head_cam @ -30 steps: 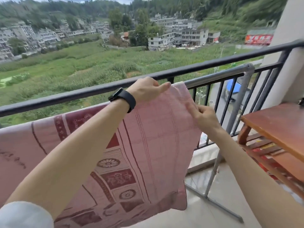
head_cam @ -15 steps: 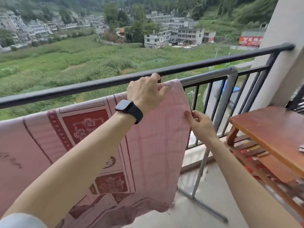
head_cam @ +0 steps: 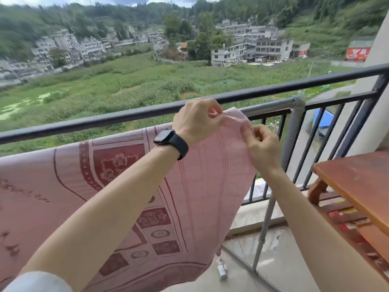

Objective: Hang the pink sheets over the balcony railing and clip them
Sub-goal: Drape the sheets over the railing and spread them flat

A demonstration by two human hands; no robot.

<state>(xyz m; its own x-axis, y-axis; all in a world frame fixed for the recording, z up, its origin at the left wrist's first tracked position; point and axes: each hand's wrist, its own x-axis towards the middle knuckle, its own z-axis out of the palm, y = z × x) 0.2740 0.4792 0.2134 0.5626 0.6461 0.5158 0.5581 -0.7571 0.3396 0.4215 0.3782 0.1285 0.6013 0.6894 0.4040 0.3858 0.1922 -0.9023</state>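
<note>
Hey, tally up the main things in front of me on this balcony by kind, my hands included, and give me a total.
Hands: 2, left hand and right hand
Pink sheet: 1
Smartwatch: 1
Black railing: 1
Grey metal rack: 1
Wooden table: 1
Total: 7
</note>
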